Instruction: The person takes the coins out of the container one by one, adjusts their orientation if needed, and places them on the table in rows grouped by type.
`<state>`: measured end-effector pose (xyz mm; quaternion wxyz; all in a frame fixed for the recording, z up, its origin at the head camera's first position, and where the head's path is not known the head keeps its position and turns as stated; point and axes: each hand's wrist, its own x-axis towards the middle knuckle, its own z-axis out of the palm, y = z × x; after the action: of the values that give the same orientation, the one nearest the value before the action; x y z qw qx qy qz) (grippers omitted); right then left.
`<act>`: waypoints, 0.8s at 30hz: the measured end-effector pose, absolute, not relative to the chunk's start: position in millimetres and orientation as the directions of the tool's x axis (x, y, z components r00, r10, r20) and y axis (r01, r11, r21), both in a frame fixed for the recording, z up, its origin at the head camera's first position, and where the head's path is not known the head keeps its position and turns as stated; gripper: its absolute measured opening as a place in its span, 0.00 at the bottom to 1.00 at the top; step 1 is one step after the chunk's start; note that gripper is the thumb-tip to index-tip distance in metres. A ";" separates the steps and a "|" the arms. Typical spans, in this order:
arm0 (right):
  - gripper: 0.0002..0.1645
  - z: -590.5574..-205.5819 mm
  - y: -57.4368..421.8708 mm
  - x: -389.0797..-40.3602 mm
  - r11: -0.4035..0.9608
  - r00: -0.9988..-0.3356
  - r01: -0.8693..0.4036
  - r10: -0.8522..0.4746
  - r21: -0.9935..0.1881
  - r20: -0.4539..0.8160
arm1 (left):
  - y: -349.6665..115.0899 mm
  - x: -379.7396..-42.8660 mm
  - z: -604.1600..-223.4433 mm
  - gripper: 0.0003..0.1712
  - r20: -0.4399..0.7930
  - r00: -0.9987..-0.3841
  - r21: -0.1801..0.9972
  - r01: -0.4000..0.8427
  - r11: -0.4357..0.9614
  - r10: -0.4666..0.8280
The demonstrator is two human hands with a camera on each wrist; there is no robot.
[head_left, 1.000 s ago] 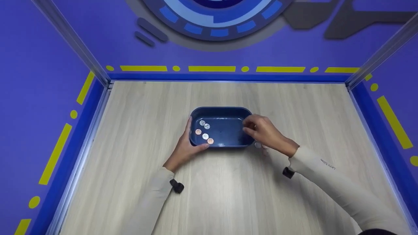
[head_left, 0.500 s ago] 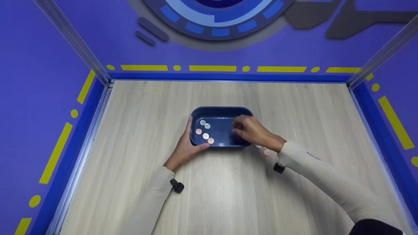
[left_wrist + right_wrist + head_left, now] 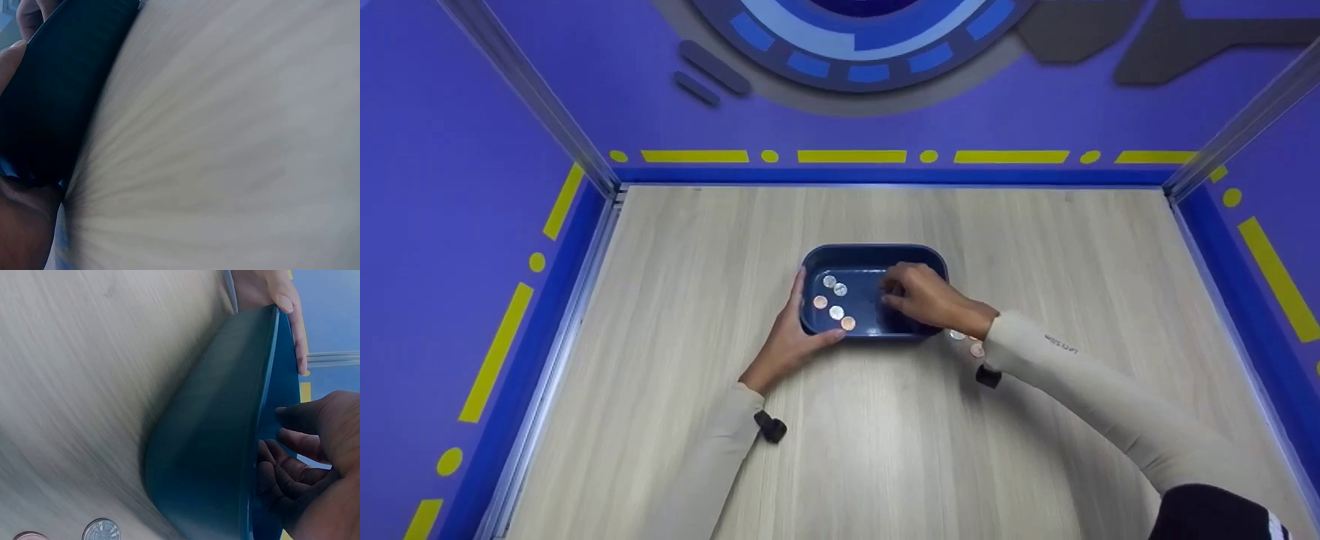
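Hanging R hand [image 3: 926, 296] over R half of dark blue tray [image 3: 877, 254], w/ fingers bent, thumb tip a bit apart from index tip in R wrist view; can't tell if pinching or palming anything. Gripping L end of same tray w/ L hand [image 3: 791, 334], thumb on near rim, fingers along outer end wall. Seeing tray flat on bench [image 3: 840, 450], under R hand & in L hand's grip, w/ long axis L–R, i.e. from one hand to the other. Counting 5 tray coins [image 3: 836, 313], all L of R fingertips, well nearer L hand, incl. a copper one just beside L thumb. Spotting loose coins [image 3: 977, 350] on bench too, part hidden under R wrist, outside tray. Hinging, prob., on that sideways relation: loose coins back at R wrist, tray right below R fingers.
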<state>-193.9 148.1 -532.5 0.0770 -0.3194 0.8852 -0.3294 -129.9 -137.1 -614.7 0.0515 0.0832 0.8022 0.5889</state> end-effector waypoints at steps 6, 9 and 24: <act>0.11 -535.2 142.0 -198.7 0.580 -0.776 -0.512 -0.628 -0.633 0.052 | -137.1 -129.5 -613.9 0.80 0.015 -0.981 0.954 0.072 0.290 0.194; 0.11 -536.5 138.1 -200.8 0.588 -0.772 -0.513 -0.634 -0.625 0.037 | -136.8 -130.0 -613.9 0.81 0.016 -0.979 0.958 0.073 0.276 0.202; 0.09 -544.7 115.5 -201.3 0.568 -0.686 -0.569 -0.726 -0.594 -0.037 | -136.7 -129.8 -615.0 0.79 0.019 -0.979 0.964 0.071 0.257 0.201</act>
<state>-201.3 115.5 -544.7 0.1401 -0.3704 0.8743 -0.2805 -129.8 -136.7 -615.0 0.0537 0.0859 0.7910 0.6033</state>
